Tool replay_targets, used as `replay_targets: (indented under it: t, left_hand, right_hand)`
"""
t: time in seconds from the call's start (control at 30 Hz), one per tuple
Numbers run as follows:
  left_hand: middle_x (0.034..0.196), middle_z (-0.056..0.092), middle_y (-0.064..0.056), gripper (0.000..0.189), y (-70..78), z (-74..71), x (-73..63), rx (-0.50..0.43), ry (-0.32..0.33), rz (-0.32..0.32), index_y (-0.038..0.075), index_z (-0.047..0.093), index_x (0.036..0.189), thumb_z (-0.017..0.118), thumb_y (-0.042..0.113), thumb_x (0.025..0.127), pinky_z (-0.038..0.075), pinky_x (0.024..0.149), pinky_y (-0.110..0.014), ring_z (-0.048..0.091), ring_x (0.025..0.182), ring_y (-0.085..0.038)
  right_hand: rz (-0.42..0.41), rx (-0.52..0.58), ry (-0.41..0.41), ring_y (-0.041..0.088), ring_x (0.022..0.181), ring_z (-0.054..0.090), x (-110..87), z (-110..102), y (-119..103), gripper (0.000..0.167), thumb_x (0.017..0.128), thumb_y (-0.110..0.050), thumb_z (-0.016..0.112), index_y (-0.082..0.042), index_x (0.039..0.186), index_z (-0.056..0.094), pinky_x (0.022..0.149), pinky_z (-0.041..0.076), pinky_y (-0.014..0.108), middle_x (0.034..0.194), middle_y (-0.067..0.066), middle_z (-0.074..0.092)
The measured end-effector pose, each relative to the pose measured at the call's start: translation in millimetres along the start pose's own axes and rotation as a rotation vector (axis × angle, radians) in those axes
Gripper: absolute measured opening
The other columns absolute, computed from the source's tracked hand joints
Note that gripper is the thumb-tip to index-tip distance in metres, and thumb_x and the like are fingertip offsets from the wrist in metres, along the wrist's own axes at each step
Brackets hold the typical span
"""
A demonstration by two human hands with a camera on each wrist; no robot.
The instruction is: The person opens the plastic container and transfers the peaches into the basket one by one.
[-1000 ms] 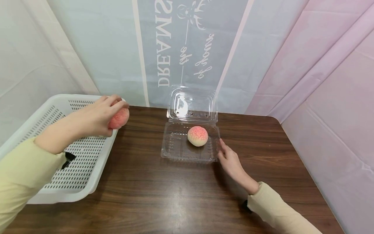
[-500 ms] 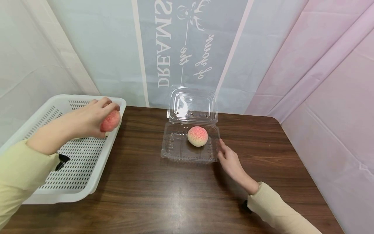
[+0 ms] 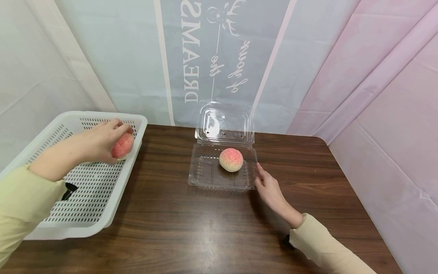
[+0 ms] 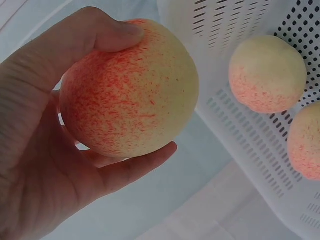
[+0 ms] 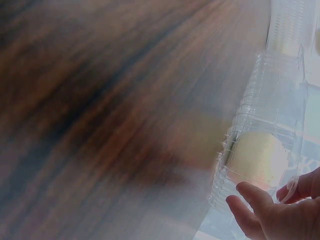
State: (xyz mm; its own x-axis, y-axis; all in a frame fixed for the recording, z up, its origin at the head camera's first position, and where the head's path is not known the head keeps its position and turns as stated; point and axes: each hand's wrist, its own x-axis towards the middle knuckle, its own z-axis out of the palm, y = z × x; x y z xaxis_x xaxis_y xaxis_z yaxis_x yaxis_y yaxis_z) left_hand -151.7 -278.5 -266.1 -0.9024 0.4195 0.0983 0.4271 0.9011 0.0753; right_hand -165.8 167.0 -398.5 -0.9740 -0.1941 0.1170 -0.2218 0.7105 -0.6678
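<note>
My left hand (image 3: 99,142) grips a pink peach (image 3: 123,146) above the right side of the white basket (image 3: 111,205). In the left wrist view the thumb lies on top of this red-and-cream peach (image 4: 135,90) and the fingers curl beneath it. At the right edge of an open clear plastic box (image 3: 205,173), my right hand (image 3: 272,190) pinches the rim. The right wrist view has its thumb and fingers (image 5: 257,200) on either side of that rim. Inside the box, on its right half, sits a single peach (image 3: 231,160).
Two more peaches show in the basket in the left wrist view, one whole peach (image 4: 267,74) and one cut off by the frame edge (image 4: 307,142). The box lid (image 3: 225,121) stands raised against the printed cloth (image 3: 137,57). Dark wood table (image 3: 191,228) lies in front.
My left hand has moved left and slightly lower with the peach, from the basket's right rim to over its inside. The right hand and the box have stayed put.
</note>
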Motion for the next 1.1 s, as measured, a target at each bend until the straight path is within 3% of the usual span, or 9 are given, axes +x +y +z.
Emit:
replay_targets:
  t: [0.17, 0.37, 0.63, 0.8, 1.1]
  left_hand:
    - [0.102, 0.046, -0.016, 0.074, -5.3, 5.4, -2.3, -0.013, -0.030, -0.008, 0.005, 0.049, 0.112, 0.078, 0.006, 0.044, 0.045, 0.063, -0.045, 0.048, 0.086, -0.035]
    - [0.096, 0.046, -0.016, 0.070, -12.2, 12.9, -5.4, 0.007, -0.031, 0.018, 0.002, 0.049, 0.108, 0.078, 0.008, 0.044, 0.044, 0.065, -0.046, 0.049, 0.079, -0.035]
    - [0.095, 0.047, -0.015, 0.071, -20.4, 19.4, -5.3, -0.007, -0.103, -0.031, 0.001, 0.050, 0.108, 0.081, 0.010, 0.044, 0.048, 0.060, -0.044, 0.051, 0.079, -0.032]
    - [0.091, 0.047, -0.015, 0.068, -26.3, 25.5, -5.1, -0.016, -0.125, -0.027, 0.000, 0.050, 0.105, 0.081, 0.010, 0.045, 0.047, 0.059, -0.042, 0.051, 0.074, -0.030]
    - [0.088, 0.045, -0.013, 0.065, -33.6, 35.8, -6.9, -0.005, -0.197, -0.071, 0.004, 0.050, 0.104, 0.080, 0.011, 0.048, 0.044, 0.054, -0.037, 0.049, 0.070, -0.025]
  right_hand:
    - [0.003, 0.014, -0.010, 0.024, 0.096, 0.058, -0.1, 0, 0, 0.054, 0.087, -0.005, 0.042, 0.001, 0.139, 0.031, 0.065, 0.043, 0.030, 0.129, 0.022, 0.048]
    - [-0.001, 0.010, 0.001, 0.024, 0.095, 0.059, -0.4, 0, 1, 0.054, 0.086, -0.005, 0.042, 0.002, 0.138, 0.032, 0.065, 0.043, 0.030, 0.128, 0.022, 0.049]
    - [-0.003, 0.012, -0.004, 0.024, 0.098, 0.058, 0.1, 1, 1, 0.053, 0.087, -0.004, 0.042, 0.002, 0.139, 0.032, 0.063, 0.042, 0.028, 0.129, 0.022, 0.048]
    - [-0.006, 0.013, 0.000, 0.025, 0.100, 0.058, 0.0, 1, 1, 0.053, 0.087, -0.004, 0.042, 0.003, 0.138, 0.032, 0.063, 0.042, 0.028, 0.130, 0.022, 0.048]
    - [-0.009, 0.014, 0.004, 0.028, 0.105, 0.058, 1.3, 1, 1, 0.052, 0.087, -0.003, 0.042, 0.002, 0.138, 0.032, 0.069, 0.045, 0.031, 0.130, 0.021, 0.048]
